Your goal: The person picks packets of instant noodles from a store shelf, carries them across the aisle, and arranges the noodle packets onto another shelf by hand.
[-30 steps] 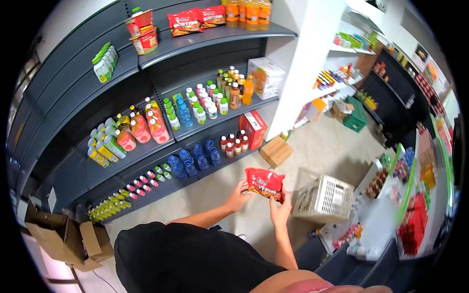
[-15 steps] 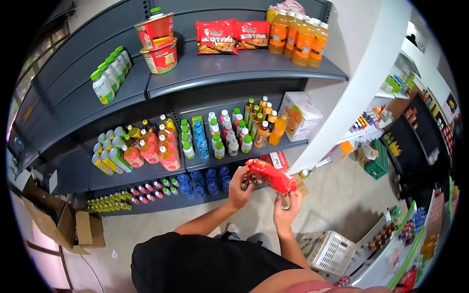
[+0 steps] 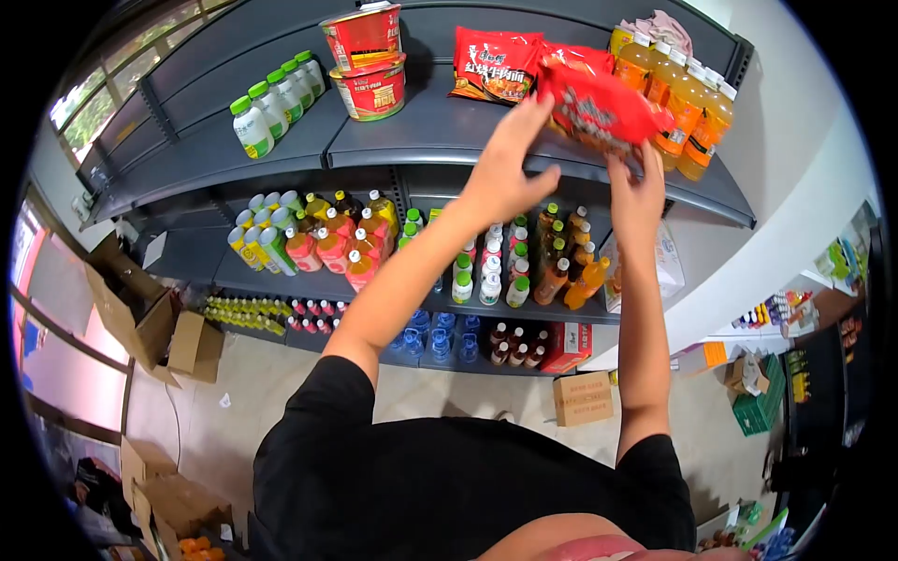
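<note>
Red packet, raised at the top shelf, between the two hands' fingertips and in front of the display. Its long axis slopes from upper left to lower right, at a slant to the shelf's front edge. Left hand: spread, the thumb well apart from the fingers, whose tips lie at the packet's left end; blur prevents telling whether they press on it. Right hand: pinching the lower right corner between thumb and fingers, from below, and so the hand with the surer hold.

Beyond the raised packet, and partly covered by it, lies a half-hidden packet; whether the two touch cannot be told. To the left of that one, and beside it, an upright packet shows its printed front. Orange drink bottles stand close on the right, so the packet's right end comes very near them in this view. Farther left, an upper noodle cup sits on a lower noodle cup, apart from the hands.
</note>
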